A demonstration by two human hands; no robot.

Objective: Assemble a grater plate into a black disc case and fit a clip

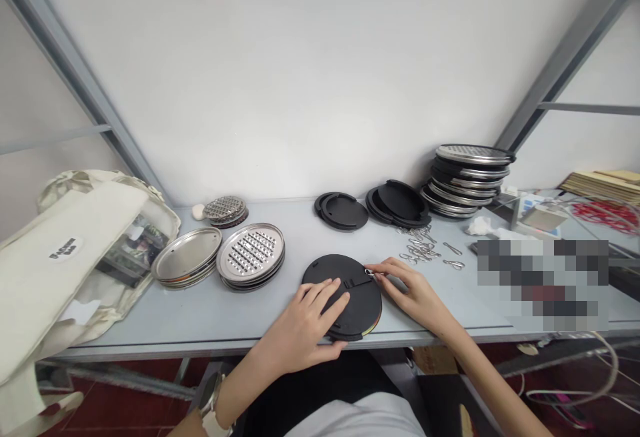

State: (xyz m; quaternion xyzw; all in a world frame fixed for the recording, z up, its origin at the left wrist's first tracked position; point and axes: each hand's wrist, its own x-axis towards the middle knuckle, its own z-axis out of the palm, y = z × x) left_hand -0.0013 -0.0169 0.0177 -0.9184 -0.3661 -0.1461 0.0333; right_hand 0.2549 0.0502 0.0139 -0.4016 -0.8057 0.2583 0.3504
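Note:
A round black plastic disc [345, 313] lies near the table's front edge, with a small slot and tab in its face. A coloured sliver shows beneath its lower right rim. My left hand [313, 317] holds the disc, fingers laid over the top and thumb at the near edge. At the disc's upper right rim, my right hand [407, 290] pinches a small metal wire clip [369, 272], whose loop touches the disc near the tab. Several similar wire clips [420, 250] lie in a loose pile beyond my right hand.
Stacked grater discs [253, 253], plain metal discs [187, 253] and smaller graters [225, 209] stand left. Black discs [345, 211], black holders [400, 203] and a tall grater stack [467, 180] line the back. A cream bag [95, 243] occupies the far left.

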